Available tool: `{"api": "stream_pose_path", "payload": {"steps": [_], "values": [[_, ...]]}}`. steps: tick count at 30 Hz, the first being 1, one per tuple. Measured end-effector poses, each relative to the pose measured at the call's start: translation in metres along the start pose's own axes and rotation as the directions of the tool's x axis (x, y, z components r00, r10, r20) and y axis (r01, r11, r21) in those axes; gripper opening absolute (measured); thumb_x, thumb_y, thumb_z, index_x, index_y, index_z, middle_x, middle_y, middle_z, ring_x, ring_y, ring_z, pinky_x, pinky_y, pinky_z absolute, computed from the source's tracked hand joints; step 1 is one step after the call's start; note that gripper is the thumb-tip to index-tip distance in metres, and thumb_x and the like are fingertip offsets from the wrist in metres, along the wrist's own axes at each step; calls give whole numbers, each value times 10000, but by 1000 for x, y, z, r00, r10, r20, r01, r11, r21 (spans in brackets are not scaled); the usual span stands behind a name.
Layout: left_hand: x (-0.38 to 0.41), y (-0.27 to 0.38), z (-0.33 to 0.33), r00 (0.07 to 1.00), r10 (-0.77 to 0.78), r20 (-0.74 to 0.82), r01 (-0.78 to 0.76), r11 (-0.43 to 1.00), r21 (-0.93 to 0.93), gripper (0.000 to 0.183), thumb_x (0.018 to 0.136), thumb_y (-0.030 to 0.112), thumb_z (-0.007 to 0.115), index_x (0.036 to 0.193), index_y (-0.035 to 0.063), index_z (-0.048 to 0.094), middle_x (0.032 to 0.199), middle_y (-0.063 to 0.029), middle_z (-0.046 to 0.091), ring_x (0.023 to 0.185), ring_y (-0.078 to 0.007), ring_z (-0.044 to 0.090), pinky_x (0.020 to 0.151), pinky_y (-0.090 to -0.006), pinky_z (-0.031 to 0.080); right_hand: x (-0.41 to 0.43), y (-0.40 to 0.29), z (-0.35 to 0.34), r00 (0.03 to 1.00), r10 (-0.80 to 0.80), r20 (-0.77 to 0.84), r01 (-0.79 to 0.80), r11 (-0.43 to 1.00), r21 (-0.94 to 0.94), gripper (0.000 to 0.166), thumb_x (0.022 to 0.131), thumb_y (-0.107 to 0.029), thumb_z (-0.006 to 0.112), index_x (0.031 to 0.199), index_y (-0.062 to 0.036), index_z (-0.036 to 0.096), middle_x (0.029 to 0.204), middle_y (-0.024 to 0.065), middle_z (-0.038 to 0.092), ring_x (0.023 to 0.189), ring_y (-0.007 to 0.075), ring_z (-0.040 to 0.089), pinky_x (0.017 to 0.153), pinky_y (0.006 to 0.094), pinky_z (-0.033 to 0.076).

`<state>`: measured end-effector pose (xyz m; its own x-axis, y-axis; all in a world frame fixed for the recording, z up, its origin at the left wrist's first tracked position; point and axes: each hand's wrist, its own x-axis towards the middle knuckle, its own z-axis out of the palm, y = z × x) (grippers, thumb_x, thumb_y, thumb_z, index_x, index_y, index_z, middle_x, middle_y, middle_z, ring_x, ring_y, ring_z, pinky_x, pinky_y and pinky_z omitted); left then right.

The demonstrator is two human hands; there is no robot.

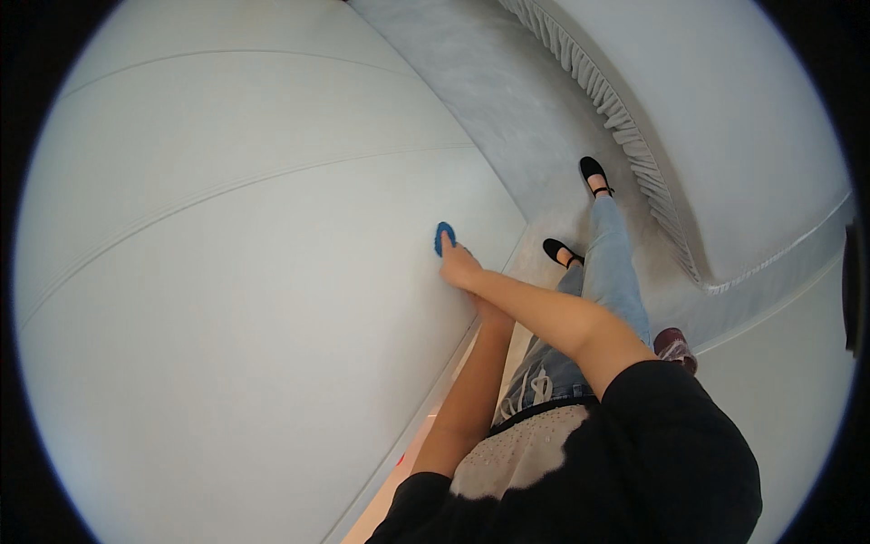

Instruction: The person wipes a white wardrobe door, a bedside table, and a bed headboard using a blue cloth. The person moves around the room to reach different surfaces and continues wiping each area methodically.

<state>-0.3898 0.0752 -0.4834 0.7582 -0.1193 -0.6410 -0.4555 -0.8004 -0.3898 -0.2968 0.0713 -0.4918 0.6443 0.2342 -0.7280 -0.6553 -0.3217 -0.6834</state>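
Note:
My right hand grips a small blue cloth or sponge and presses it against a large smooth white panel. A finger lies along the blue piece; its exact kind is unclear. My right arm crosses over the left one. Just below the right wrist, my left hand is mostly hidden beside the panel, so its fingers do not show. Two curved seams run across the upper part of the panel.
Grey flooring stretches past my feet in black shoes. A pale upholstered piece with a pleated skirt stands on the right. A maroon object shows behind my right arm. A dark object sits at the right rim.

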Motion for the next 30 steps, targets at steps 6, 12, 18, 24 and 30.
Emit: {"api": "stream_pose_path", "payload": {"steps": [6,12,18,24,30], "values": [[-16,-15,8,999,37,-25,-41,983,-181,593,936,573,389,1309,117,453,1250,-99,524,1187,-270,456,1103,-456,258,-48,-125,-2,768,-627,-130,636,770,49,721,809,95,423,1476,-85,217,1418,293,306,1281,452,370,1044,438,375],[10,-47,-3,998,-44,50,61,905,-422,597,937,532,396,1364,116,400,1364,-92,441,1281,-267,379,1098,-475,259,2,-189,9,765,-629,-140,628,776,-58,737,809,96,425,1484,-57,171,1470,279,243,1343,425,304,1072,434,356],[8,-83,1,933,-360,22,352,896,-271,614,938,491,403,1419,115,348,1478,-85,358,1375,-265,301,1094,-493,260,53,-144,30,975,-158,154,163,986,-21,798,833,-41,481,1496,-26,37,1385,345,347,1239,454,428,1043,443,374],[-4,-74,47,656,-511,-555,134,803,-581,505,920,410,469,1335,124,490,1453,-271,339,1355,-408,323,1072,-574,263,-27,-164,71,942,-269,202,298,946,-131,769,851,-35,453,1480,23,13,1396,372,307,1246,488,400,1054,454,362],[-13,-93,-6,756,-584,-294,208,641,-739,487,890,383,558,1272,84,531,1397,-289,404,1278,-434,405,1042,-553,314,-57,-237,57,847,-524,94,531,842,-95,773,838,56,464,1487,-18,53,1462,360,164,1345,507,239,1104,470,304]]}}
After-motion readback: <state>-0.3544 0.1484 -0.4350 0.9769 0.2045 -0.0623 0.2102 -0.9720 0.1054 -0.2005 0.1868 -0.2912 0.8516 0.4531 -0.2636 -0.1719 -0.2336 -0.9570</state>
